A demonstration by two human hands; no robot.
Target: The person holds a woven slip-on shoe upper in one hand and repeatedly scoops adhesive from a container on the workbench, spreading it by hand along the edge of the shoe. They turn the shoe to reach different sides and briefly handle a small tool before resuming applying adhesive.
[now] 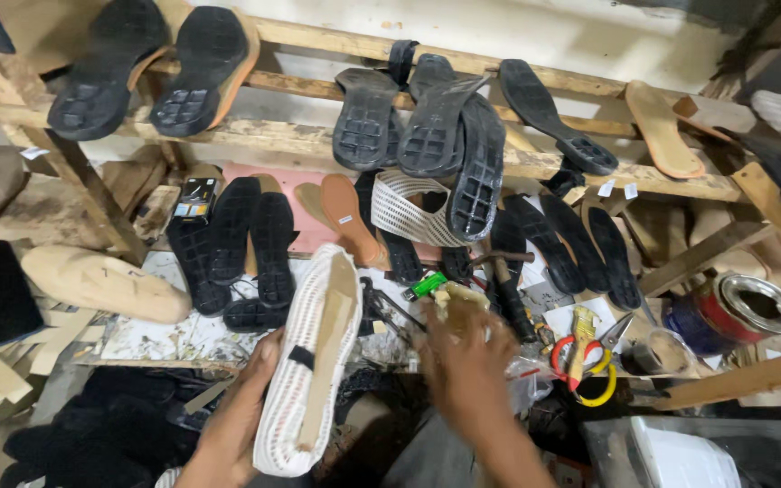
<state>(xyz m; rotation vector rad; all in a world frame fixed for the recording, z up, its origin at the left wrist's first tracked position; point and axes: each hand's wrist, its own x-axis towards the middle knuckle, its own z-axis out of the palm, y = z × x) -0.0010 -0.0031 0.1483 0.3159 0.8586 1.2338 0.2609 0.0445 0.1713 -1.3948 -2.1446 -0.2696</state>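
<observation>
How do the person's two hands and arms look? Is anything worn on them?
Both are bare. The left hand and the right hand show no glove, ring, watch or bracelet. Both forearms are uncovered up to the picture's lower edge, with no sleeve in view. The right hand is blurred, so small details cannot be told.

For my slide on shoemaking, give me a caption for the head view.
Left hand holds a white woven shoe upper while right hand reaches toward the cluttered workbench.

Single head-worn view, looking steeply down and forward from close above the desk [183, 339]. Wooden shelf rack [318, 140] rises just behind the desk, filling the upper frame; floor shows below the desk's near edge.
</observation>
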